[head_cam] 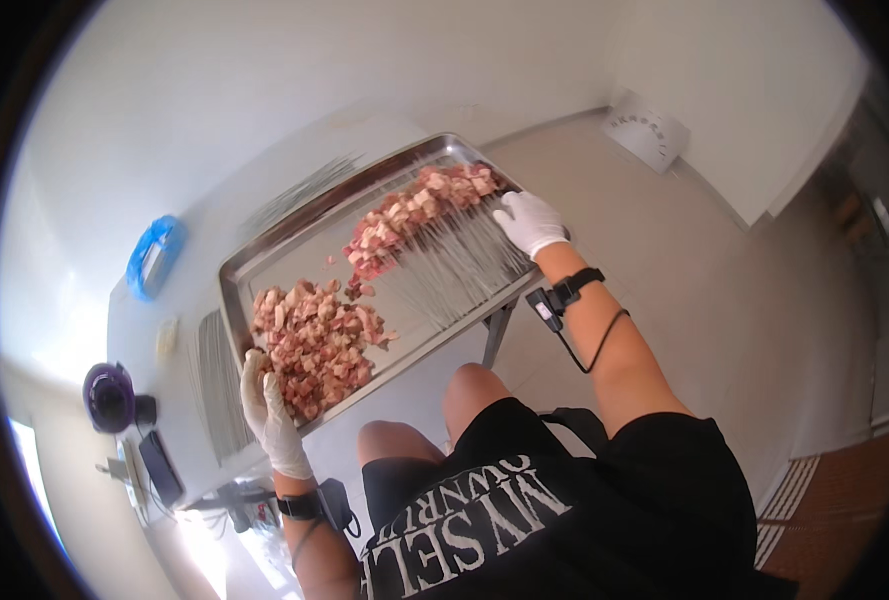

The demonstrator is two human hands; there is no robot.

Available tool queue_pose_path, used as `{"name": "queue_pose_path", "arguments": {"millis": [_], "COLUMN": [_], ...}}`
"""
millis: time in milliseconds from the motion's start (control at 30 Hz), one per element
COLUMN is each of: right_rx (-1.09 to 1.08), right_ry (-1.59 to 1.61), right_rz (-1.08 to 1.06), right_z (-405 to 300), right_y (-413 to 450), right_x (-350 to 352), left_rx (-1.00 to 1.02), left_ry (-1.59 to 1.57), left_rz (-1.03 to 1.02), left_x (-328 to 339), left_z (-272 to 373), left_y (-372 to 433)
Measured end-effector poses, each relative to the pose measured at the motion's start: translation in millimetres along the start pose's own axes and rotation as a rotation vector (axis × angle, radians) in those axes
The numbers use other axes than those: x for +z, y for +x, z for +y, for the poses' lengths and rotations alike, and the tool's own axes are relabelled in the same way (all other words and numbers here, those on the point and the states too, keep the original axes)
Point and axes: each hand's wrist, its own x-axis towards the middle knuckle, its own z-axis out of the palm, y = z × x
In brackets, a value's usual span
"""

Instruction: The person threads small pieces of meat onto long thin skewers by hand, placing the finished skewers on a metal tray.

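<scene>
A rectangular stainless steel tray point(414, 339) lies tilted across the view before me. On its left part is a loose heap of raw meat chunks point(313, 345). Along the far right part runs a row of meat pieces point(414, 210) on many thin metal skewers point(452, 270), whose bare lengths point towards me. My left hand point(270, 416), in a white glove, is at the tray's near left corner beside the heap, its fingers partly over the rim. My right hand point(530, 223), gloved too, is at the tray's right end, with the fingers by the rim and the last skewers.
Beneath the tray is a white table point(136, 330). Bare skewers point(215, 382) lie left of the tray, more point(309, 187) behind it. A blue plastic bag point(155, 255), a purple round device point(109, 397) and a phone point(160, 466) are at the left. A white board point(647, 133) leans by the wall.
</scene>
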Motion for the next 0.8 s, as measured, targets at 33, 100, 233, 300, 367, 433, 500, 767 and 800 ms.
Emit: {"name": "queue_pose_path", "arguments": {"millis": [33,100,233,300,367,433,500,767,800], "right_rx": [-0.067,-0.262,-0.528,-0.443,-0.378,-0.349,-0.297,-0.322,-0.309], "right_ry": [-0.025,0.109,0.472,0.854,1.081,1.159,1.228,1.198,1.198], "right_rz": [0.059,0.284,0.320,0.115,0.046,-0.001,-0.032,-0.033,-0.033], "right_z": [-18,-22,-92,-123,-145,-154,-155,-149,-149], "right_y": [-3,-11,-60,-85,-99,-105,-107,-103,-104], "right_x": [-7,-13,-43,-34,-16,1,12,14,15], "left_rx": [-0.005,-0.014,0.071,0.074,0.010,0.112,0.021,-0.552,-0.583], "left_ry": [-0.042,0.006,-0.036,-0.005,-0.105,0.144,0.399,0.996,0.948], "left_rz": [0.025,0.030,0.024,0.036,0.062,0.140,0.215,-0.131,-0.167], "left_x": [-9,-1,5,2,-9,-40,-77,-150,-147], "left_z": [-2,1,-12,-16,-6,-5,-1,-15,-22], "left_y": [-2,0,7,9,8,14,23,64,64]}}
